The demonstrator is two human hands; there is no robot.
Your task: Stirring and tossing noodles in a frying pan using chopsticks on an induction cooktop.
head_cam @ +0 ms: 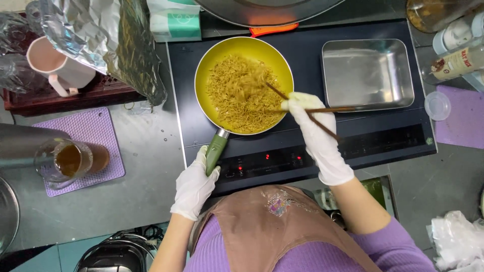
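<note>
Left hand [194, 184], in a white glove, is wrapped tight around the green pan handle [216, 150], steadying the yellow pan [244, 84] just ahead of it on the dark cooktop [302, 146]. Right hand [316, 132] pinches wooden chopsticks [307, 110], tips buried in the golden shredded strands [239, 93] to its left. It looks like mid-stir; the next pass likely needs even turning with the pan kept steady.
</note>
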